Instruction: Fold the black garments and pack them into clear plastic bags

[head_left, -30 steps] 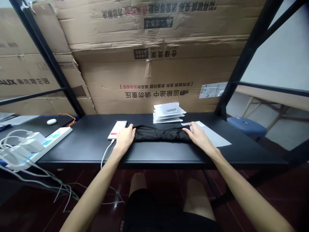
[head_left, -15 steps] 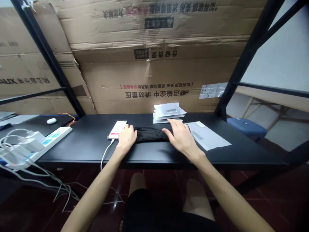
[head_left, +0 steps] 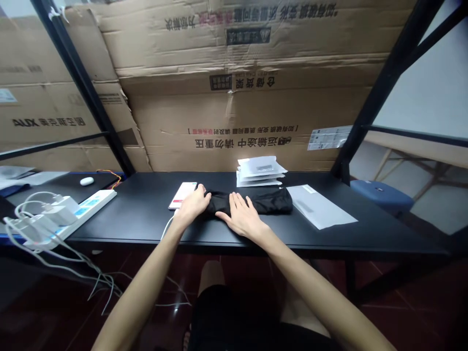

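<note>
A long, narrow bundle of folded black fabric (head_left: 272, 201) lies crosswise on the black table. My left hand (head_left: 193, 204) has its fingers and thumb curled around the bundle's left end. On the bundle's middle rests my right hand (head_left: 243, 214), palm down, with the fingers stretched flat and the thumb pointing left. The right end of the fabric shows beyond it, wrinkled and rounded. Beside my left hand lies a phone (head_left: 180, 193) with its screen lit, partly hidden by that hand.
A flat translucent plastic bag (head_left: 318, 207) lies right of the bundle. Behind it sits a stack of white packets (head_left: 261, 170). A white power strip (head_left: 87, 202) with several chargers and cables stands at left. Cardboard (head_left: 226, 107) and a black metal frame (head_left: 380, 87) bound the back.
My right hand has moved left from the bundle's right end and now lies flat on its middle. My left hand stays at the left end. The view has shifted slightly left.
</note>
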Action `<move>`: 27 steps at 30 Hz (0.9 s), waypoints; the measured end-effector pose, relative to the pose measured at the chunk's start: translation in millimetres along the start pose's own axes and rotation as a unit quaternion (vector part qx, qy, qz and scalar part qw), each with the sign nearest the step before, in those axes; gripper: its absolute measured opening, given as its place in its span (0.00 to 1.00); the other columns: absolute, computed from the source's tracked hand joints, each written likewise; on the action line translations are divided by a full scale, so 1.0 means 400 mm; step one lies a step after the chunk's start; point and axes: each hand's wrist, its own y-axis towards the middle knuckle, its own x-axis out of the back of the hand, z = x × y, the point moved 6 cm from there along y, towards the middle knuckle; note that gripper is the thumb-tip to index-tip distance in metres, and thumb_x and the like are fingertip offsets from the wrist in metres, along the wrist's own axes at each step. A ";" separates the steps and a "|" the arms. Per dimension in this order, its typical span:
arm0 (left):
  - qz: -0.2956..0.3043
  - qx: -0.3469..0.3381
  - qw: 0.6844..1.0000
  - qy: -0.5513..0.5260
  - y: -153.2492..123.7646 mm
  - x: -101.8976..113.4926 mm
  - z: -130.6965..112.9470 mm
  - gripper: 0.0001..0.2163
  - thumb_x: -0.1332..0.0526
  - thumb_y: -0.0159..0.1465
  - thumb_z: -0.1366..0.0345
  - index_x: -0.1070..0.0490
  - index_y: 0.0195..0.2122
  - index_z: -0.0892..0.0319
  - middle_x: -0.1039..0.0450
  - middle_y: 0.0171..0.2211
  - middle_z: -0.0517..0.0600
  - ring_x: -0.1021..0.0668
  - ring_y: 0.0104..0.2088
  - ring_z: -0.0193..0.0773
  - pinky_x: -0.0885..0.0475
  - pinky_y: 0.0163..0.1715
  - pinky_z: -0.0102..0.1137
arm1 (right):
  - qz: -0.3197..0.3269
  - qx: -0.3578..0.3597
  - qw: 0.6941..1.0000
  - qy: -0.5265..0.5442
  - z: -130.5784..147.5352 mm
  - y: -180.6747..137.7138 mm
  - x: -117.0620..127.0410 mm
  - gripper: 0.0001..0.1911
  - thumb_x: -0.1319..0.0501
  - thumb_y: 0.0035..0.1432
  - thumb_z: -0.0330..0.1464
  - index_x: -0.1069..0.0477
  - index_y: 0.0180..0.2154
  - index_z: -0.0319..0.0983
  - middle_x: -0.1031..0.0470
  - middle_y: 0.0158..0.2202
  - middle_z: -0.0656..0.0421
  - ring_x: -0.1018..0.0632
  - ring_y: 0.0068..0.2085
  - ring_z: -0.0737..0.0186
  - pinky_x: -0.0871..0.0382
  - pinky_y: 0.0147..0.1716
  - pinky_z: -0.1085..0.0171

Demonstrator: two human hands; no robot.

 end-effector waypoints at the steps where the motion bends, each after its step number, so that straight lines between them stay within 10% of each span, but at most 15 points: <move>1: -0.002 0.002 1.000 -0.021 0.003 0.011 -0.001 0.12 0.46 0.74 0.56 0.31 0.50 0.57 0.18 0.46 0.59 0.16 0.46 0.50 0.28 0.43 0.36 | -0.002 0.003 1.000 0.000 0.004 0.000 0.000 0.56 0.60 0.71 0.64 0.53 0.76 0.22 0.53 0.77 0.34 0.50 0.79 0.39 0.63 0.76 0.41; 15: -0.056 -0.087 0.990 -0.100 -0.016 0.035 -0.195 0.11 0.37 0.62 0.67 0.26 0.46 0.52 0.18 0.43 0.51 0.17 0.44 0.46 0.27 0.41 0.34 | 0.024 0.037 0.999 -0.025 0.132 0.010 0.005 0.49 0.53 0.73 0.58 0.54 0.78 0.29 0.52 0.79 0.42 0.55 0.79 0.41 0.68 0.76 0.40; 27: -0.118 -0.162 0.980 -0.014 -0.086 0.012 -0.250 0.11 0.41 0.69 0.71 0.25 0.48 0.50 0.20 0.48 0.49 0.18 0.47 0.43 0.27 0.41 0.33 | 0.004 -0.004 1.000 -0.029 -0.064 -0.134 0.059 0.49 0.62 0.74 0.59 0.54 0.78 0.28 0.55 0.79 0.40 0.52 0.79 0.44 0.69 0.75 0.34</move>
